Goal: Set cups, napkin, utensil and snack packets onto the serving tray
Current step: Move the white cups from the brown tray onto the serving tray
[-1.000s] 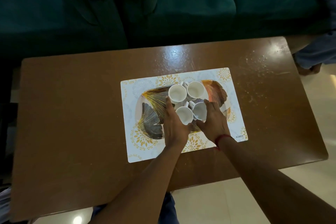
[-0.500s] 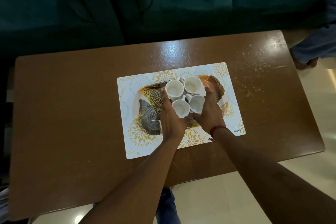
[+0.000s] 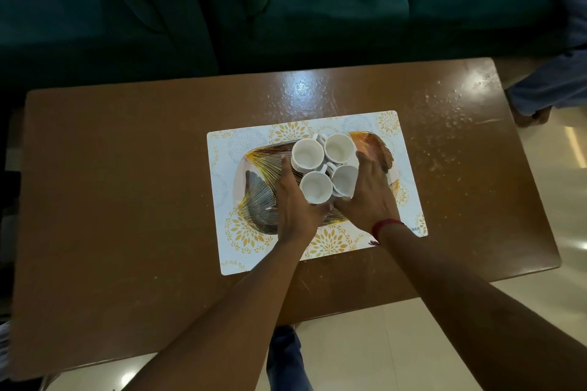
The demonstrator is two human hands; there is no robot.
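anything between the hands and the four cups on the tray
Nothing visible. The left hand and right hand already flank the four white cups clustered on the tray, fingers against the near pair.

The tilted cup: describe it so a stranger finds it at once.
On the brown table lies a patterned placemat carrying a leaf-print tray with four white cups clustered together. The tilted cup is the near-right one, against the right hand; its neighbours stand upright.

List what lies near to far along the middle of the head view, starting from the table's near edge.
Bare table → placemat near edge → hands, left hand and right hand → near pair of cups → far pair of cups → placemat far edge → green sofa.
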